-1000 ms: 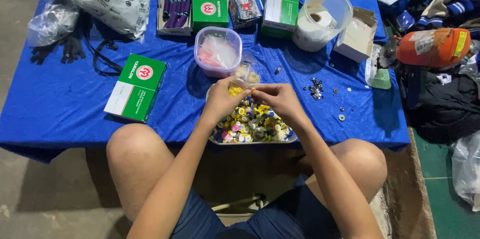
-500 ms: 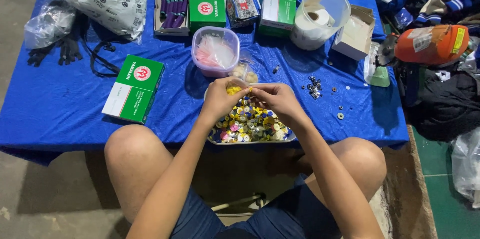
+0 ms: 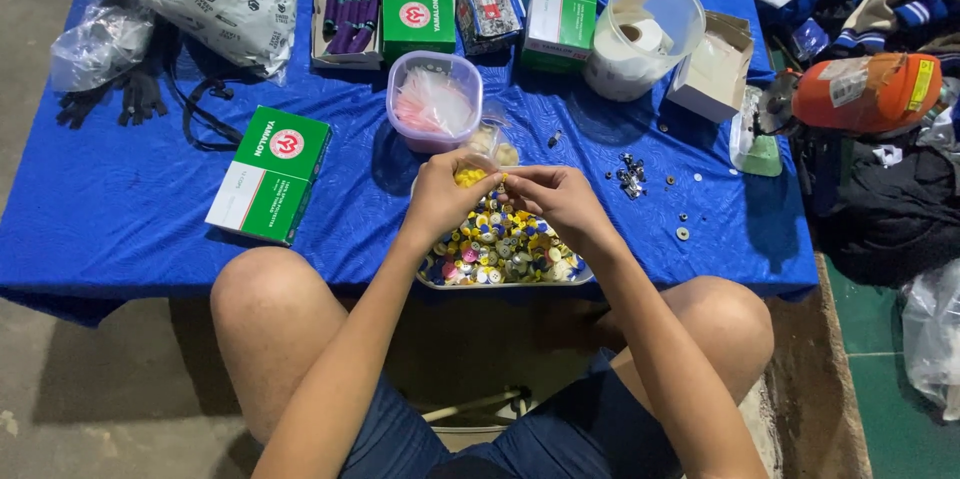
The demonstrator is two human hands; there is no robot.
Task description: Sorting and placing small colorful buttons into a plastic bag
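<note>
A small yellow piece was pinched between the left hand and right hand, fingertips together, over the tray of mixed small pieces, a fitting step by appearance, precise alignment being required next; the contact itself, at 12 o'clock of the tray, was hidden by fingers.

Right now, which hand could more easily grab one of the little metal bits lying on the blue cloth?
Probably the right hand: the small metal bits lie on the blue cloth just to its right, while the left hand, pinching a small yellow piece, would have to cross over.
</note>
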